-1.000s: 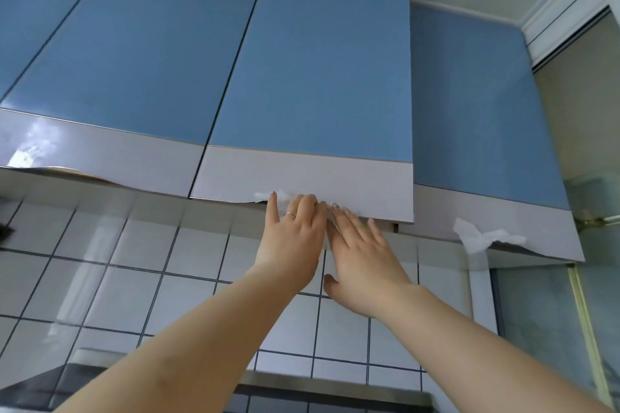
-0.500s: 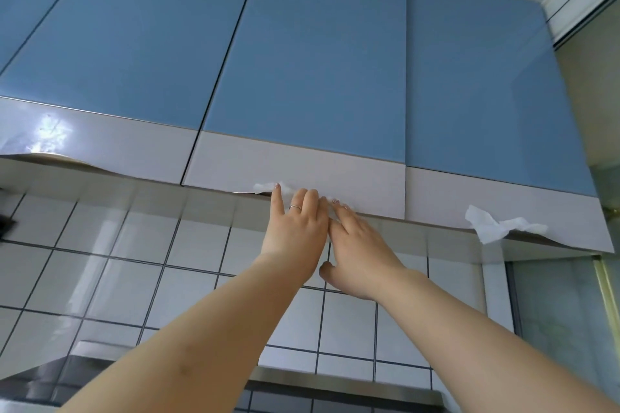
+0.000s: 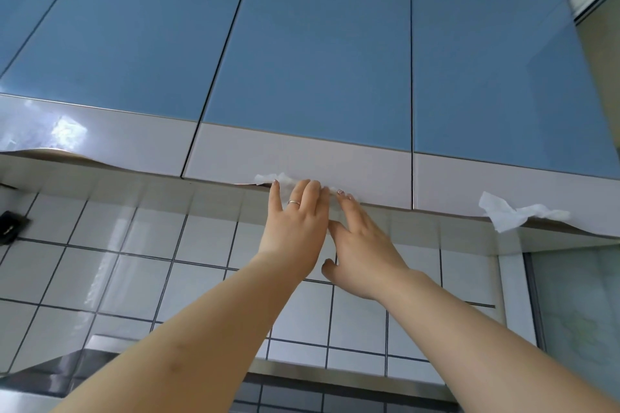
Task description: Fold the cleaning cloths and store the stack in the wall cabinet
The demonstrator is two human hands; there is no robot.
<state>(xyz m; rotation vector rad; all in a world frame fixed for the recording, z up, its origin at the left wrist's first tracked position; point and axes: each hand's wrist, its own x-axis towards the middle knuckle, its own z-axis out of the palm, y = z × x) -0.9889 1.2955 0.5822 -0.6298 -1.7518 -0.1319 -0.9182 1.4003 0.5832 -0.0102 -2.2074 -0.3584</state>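
Wall cabinet door [image 3: 302, 157], ajar a second ago, now sits flush; left hand [image 3: 295, 225] and right hand [image 3: 360, 248] press its lower edge, fingers straight, storage seemingly done.

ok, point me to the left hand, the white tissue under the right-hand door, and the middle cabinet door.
left hand [image 3: 292, 228], head view, back of the hand.
white tissue [image 3: 503, 216], head view, its crumpled middle.
middle cabinet door [image 3: 312, 43], head view, blue panel centre.

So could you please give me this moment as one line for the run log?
stage: closing cabinet | left hand: flat on middle door bottom edge | right hand: same | door: flush | white tissue: pinched under edge
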